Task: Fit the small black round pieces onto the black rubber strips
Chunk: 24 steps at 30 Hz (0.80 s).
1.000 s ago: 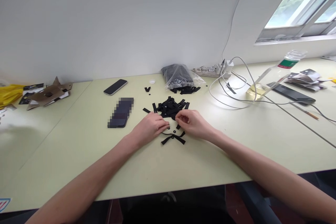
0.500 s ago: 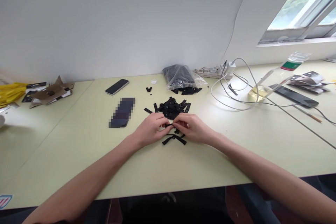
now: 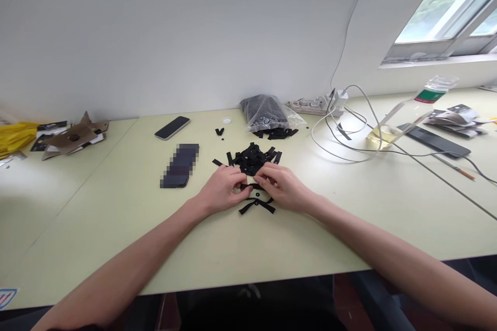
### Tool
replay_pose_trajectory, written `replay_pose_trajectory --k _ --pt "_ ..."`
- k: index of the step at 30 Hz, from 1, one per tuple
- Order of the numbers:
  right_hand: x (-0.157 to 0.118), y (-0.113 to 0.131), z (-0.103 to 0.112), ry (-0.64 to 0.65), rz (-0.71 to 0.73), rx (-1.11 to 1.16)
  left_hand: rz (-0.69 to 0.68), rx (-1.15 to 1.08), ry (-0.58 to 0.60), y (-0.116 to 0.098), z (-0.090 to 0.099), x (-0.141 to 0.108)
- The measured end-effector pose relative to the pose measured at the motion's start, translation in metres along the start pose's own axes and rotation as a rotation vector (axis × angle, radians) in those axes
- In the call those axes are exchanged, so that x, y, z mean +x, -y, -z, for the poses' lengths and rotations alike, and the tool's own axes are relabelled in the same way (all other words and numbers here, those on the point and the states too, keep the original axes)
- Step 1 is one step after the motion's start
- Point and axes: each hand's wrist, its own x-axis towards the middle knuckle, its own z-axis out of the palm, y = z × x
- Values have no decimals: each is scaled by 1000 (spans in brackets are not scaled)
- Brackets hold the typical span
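Observation:
A short black fabric strip (image 3: 254, 186) stretches between my two hands, just above the table. My left hand (image 3: 223, 187) pinches its left part between thumb and fingers. At the other end, my right hand (image 3: 285, 186) has its fingers closed on the strip, partly hiding it. Below the strip lies a small black ring (image 3: 257, 194). Closer to me, a folded black strip with a ring at its middle (image 3: 256, 202) rests with its ends spread apart. Just beyond my fingers is a heap of black strips (image 3: 252, 158).
A clear bag of black pieces (image 3: 267, 114) stands by the wall, left of a power strip (image 3: 310, 107) with looping cables. Two phones, a grey one (image 3: 173, 128) and a pixelated dark one (image 3: 180, 165), lie to the left. A tilted bottle (image 3: 411, 111) stands right.
My fingertips have moved slightly apart, and more of the strip between them shows. The small ring is now visible on the table beneath it.

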Motion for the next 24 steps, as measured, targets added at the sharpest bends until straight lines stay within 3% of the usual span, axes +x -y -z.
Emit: replay_pose_trajectory --k 2,8,12,16,19,24 --pt "2 -1 -1 -34 26 -64 -17 -26 0 -2 0 0" --pt "6 -7 -8 37 115 -225 -8 -35 -11 -3 1 1" --pt "7 -10 -8 -64 61 -121 18 -56 -49 -2 1 1" --pt "7 -6 -1 -181 -21 34 128 -102 -184 -1 1 2" --pt "5 1 2 -167 -32 167 143 -107 -228 1 0 1" --pt "3 9 2 -108 -130 242 49 -105 -195 3 -2 0"
